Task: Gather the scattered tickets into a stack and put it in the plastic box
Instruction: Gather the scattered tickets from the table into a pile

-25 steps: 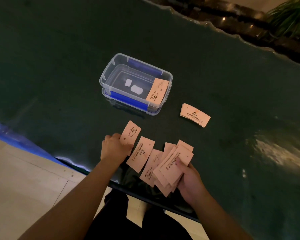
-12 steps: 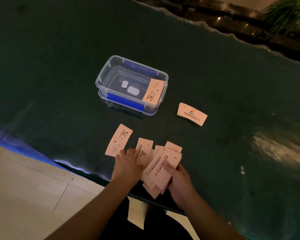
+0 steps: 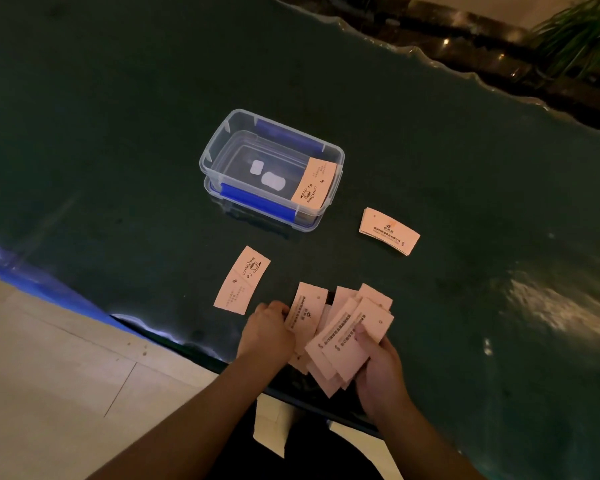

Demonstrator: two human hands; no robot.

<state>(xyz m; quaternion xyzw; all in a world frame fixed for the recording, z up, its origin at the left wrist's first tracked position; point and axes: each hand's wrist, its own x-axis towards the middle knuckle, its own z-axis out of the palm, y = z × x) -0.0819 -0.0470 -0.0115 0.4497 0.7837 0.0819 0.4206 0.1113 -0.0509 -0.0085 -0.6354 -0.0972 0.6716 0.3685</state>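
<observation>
Near the table's front edge, my right hand [image 3: 378, 368] grips a fanned bunch of pale pink tickets [image 3: 347, 337]. My left hand [image 3: 267, 332] pinches a single ticket [image 3: 307, 310] at the bunch's left side. One loose ticket [image 3: 242, 279] lies flat just left of my left hand. A small stack of tickets [image 3: 389, 231] lies to the right of the clear plastic box [image 3: 222, 150]. The box stands open in the middle of the table, with one ticket [image 3: 314, 183] leaning on its right inner wall.
The dark green table [image 3: 118, 98] has a wavy far edge with a dark ledge and a plant [image 3: 575, 36] beyond it. A blue strip [image 3: 49, 289] runs along the near left edge above the light tiled floor.
My left hand let go of the loose ticket on the left, moved right to the bunch and took hold of a ticket there. The spread tickets were drawn closer together.
</observation>
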